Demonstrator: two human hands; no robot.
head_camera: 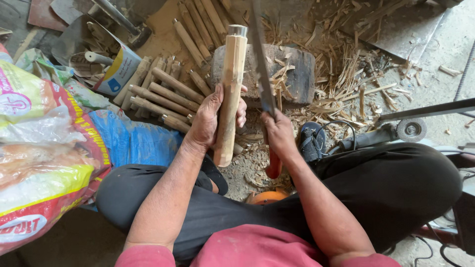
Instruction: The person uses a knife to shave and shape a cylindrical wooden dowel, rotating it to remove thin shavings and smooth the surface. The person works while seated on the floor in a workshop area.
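- Head view: a workshop floor [435, 54] of bare concrete, littered with pale wood shavings [346, 74]; the person sits cross-legged on it in dark trousers.
- Just beyond both hands sits a worn wooden chopping block [297, 74]. Past the left hand lies a heap of finished round wooden handles [163, 94]; further out on that side are stuffed plastic sacks [44, 148].
- The left hand [210, 118] is closed round the middle of a long wooden handle blank [230, 94], thumb on the near face and fingers curled behind. The blank stands nearly upright, its metal-capped top over the block and its lower end down near the lap.
- The blank looks stiff, dry and fairly light, its faceted sides giving good purchase. I judge the mid-length hold sound, as it keeps the fingers below the cutting zone.
- The right hand [278, 133] is clenched on the orange grip of a long chopping blade [261, 64], which rises just beside the blank, edge towards it.
- Both forearms reach forward from the lap, elbows bent, wrists close together.
- Beside the right hand lie a sandal [311, 141] and an angle grinder [396, 131].
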